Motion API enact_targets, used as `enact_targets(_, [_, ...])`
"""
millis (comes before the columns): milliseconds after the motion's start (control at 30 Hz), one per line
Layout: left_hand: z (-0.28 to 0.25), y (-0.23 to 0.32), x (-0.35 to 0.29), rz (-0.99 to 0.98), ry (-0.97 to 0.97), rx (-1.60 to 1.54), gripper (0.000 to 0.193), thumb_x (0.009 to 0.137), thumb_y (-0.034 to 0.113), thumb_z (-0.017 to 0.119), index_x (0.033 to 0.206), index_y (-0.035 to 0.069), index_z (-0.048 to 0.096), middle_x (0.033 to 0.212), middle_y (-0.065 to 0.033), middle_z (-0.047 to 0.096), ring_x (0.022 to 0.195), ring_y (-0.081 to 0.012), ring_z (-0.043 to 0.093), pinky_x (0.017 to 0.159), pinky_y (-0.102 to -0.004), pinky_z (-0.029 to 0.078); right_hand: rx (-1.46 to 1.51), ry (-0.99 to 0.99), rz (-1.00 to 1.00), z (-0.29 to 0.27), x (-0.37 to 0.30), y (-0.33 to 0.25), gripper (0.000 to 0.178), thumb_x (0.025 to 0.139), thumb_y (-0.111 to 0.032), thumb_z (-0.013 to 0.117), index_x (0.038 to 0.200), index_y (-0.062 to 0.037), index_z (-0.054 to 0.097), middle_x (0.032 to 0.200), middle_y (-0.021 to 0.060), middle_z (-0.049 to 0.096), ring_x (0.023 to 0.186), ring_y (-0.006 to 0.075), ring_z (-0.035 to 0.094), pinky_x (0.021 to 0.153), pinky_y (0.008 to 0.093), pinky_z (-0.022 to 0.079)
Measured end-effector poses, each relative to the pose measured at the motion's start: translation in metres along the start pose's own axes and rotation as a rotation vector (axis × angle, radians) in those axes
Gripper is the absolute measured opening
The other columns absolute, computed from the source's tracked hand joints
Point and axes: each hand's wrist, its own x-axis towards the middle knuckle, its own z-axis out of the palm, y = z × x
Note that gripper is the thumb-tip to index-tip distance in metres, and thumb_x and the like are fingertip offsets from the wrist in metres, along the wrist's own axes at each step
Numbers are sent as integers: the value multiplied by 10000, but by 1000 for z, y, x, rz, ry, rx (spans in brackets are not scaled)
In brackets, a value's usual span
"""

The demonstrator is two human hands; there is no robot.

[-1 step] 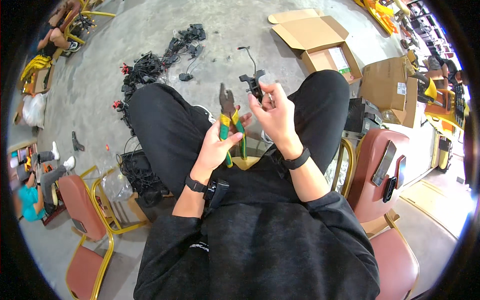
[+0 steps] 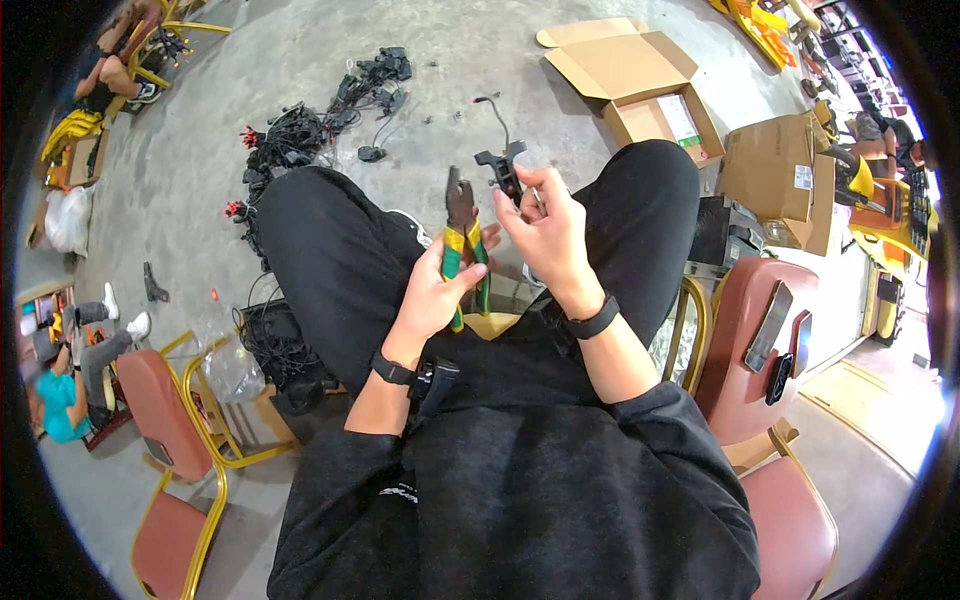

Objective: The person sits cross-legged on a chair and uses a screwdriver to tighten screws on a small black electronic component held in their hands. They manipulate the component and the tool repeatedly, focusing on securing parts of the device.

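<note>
My left hand [image 2: 432, 290] is wrapped round the green and yellow handles of a pair of pliers [image 2: 461, 210], whose dark jaws point away from me. Close by on the right, my right hand [image 2: 552, 228] pinches a black clip-like bracket [image 2: 500, 165] with a short cable rising from its far end. The fingers hide the lower part of the bracket. The plier jaws are near the bracket but apart from it. Both hands are between my knees, above my lap.
Beyond my left knee lies a heap of black cables and small devices [image 2: 300, 135]. An opened cardboard box [image 2: 655, 120] lies at the far right, near a larger carton [image 2: 770, 165]. Phones [image 2: 770, 325] rest on a reddish chair [image 2: 725, 380]. Other people sit at the left and right edges.
The pliers have shifted slightly to the right, toward the bracket, and their jaws and handles have drawn closer together. My right hand and the bracket have moved slightly left.
</note>
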Motion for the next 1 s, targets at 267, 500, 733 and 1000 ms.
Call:
enact_targets(267, [2, -22, 0, 75, 240, 399, 477, 897, -53, 570, 1362, 4, 474, 1057, -33, 584, 924, -98, 527, 853, -248, 444, -48, -68, 70, 18, -5, 5, 351, 851, -157, 729, 1102, 9, 548, 571, 49, 488, 492, 131, 473, 490, 300, 416])
enact_targets(500, [4, -28, 3, 276, 355, 768, 476, 899, -95, 508, 1362, -12, 432, 1096, -159, 617, 999, -270, 624, 848, -338, 489, 31, -89, 196, 25, -3, 13, 328, 845, -159, 732, 1059, 19, 558, 602, 49, 516, 533, 119, 497, 534, 286, 444])
enact_targets(733, [12, -22, 5, 378, 382, 1008, 564, 869, -115, 483, 1413, -33, 359, 1273, -292, 493, 1185, -441, 527, 948, -441, 455, 156, -98, 304, 33, -5, 24, 323, 836, -161, 734, 1023, 32, 555, 620, 48, 532, 556, 105, 504, 546, 282, 451])
enact_targets(1000, [21, -13, 2, 197, 392, 1098, 708, 826, -130, 500, 1473, -35, 232, 1237, -292, 437, 1119, -485, 514, 919, -500, 452, 18, -98, 278, 27, -2, 7, 323, 832, -140, 722, 1026, 45, 544, 647, 79, 551, 563, 149, 542, 558, 308, 474])
